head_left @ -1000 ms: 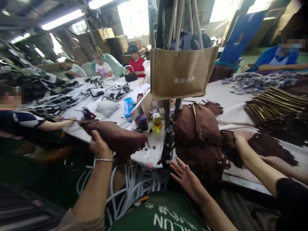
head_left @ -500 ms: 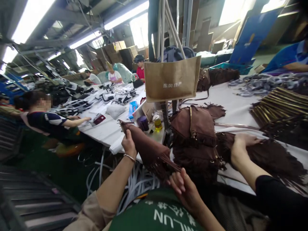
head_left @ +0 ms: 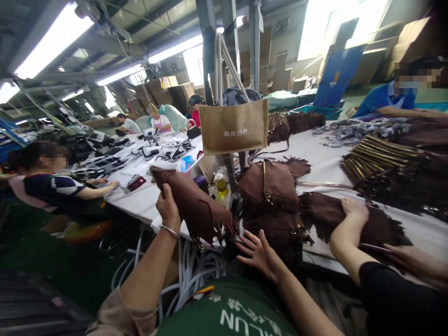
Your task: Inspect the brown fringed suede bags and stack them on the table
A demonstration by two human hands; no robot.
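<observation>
My left hand (head_left: 169, 205) grips a brown fringed bag (head_left: 196, 201) by its upper left side, thumb on the front face. The bag hangs tilted in the air before the table edge, its fringe toward my right side. Just right of that fringe, my right hand (head_left: 259, 254) is open, fingers spread, and holds nothing. Beyond it, more brown fringed bags (head_left: 269, 186) with gold zips lie stacked on the table.
A co-worker's hand (head_left: 352, 217) presses on brown fringed pieces at the right. A tan paper-like bag (head_left: 234, 128) hangs from a post. A jar of yellow liquid (head_left: 220, 184) stands by it. White strips (head_left: 196, 266) hang below the table edge.
My right hand has let go of the fringe and spread its fingers. The bag in my left hand has swung up and left. A co-worker's second hand has come in at the right.
</observation>
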